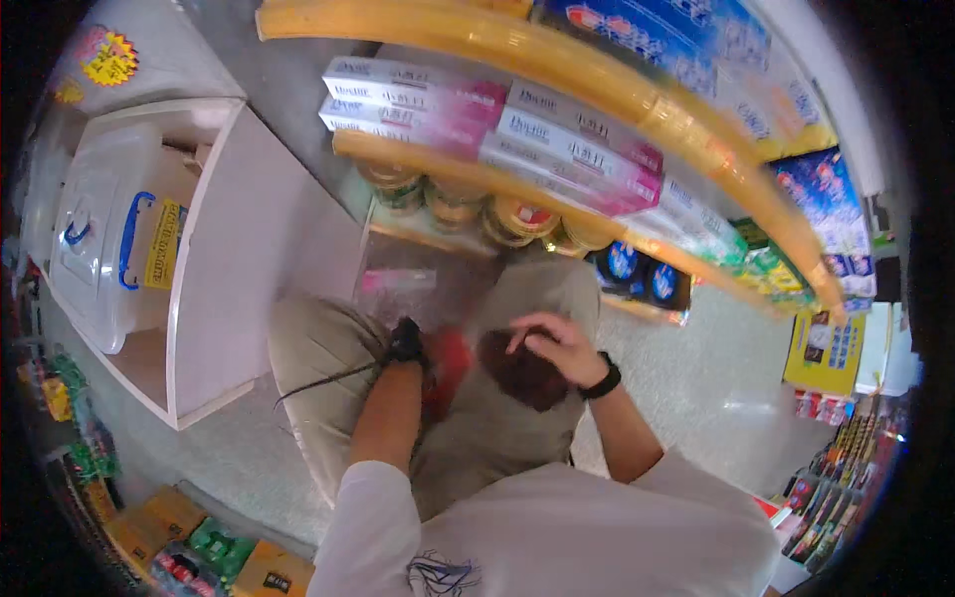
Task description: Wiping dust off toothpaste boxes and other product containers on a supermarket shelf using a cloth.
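I am crouching or sitting low, khaki trouser knees up before a shop shelf. A blurred red thing [451,362] is between my thighs, beside my left hand [410,347], which is dark, blurred and largely hidden near a black wrist strap with a trailing cord. My right hand [559,347], with a black band at its wrist, has bent fingers over a dark brown item [526,377] at my right thigh; whether it grips this is unclear. Beyond my knees lies a pink and clear packet [399,280]. White and pink toothpaste boxes [574,149] are stacked on the shelf.
Yellow shelf edges [477,30] curve overhead and ahead. Below the toothpaste stand round lidded jars [522,216]. At the left, a white cabinet [231,261] holds a clear plastic bin [112,239] with blue handles. Cartons [276,571] lie behind at lower left, packaged goods [821,507] at lower right.
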`<act>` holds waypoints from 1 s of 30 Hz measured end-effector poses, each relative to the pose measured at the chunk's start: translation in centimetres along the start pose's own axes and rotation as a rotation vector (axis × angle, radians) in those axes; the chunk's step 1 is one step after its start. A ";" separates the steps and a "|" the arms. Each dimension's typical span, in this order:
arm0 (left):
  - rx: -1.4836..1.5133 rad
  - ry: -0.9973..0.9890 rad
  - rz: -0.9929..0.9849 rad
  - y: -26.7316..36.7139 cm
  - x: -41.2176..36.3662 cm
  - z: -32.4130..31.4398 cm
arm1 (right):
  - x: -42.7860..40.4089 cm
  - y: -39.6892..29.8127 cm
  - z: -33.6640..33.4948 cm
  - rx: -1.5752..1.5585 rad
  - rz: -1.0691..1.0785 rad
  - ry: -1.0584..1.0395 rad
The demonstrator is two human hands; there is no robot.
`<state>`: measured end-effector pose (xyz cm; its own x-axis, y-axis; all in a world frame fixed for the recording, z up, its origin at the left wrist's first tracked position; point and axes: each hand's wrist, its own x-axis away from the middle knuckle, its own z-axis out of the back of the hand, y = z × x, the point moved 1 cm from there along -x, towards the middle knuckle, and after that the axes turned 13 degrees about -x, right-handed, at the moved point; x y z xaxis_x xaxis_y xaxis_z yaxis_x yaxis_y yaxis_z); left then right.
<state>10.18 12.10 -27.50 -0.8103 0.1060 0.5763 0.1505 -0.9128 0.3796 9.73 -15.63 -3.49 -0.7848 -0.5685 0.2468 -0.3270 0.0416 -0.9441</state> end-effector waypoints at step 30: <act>0.551 0.064 0.104 -1.6 3.8 23.5 | 1.1 -0.5 -3.6 -0.042 0.012 0.076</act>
<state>20.18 23.21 -8.91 -0.8054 -0.0135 0.5926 0.4912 -0.5746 0.6546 7.14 -13.30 -1.98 -0.8261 -0.5038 0.2526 -0.3378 0.0838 -0.9375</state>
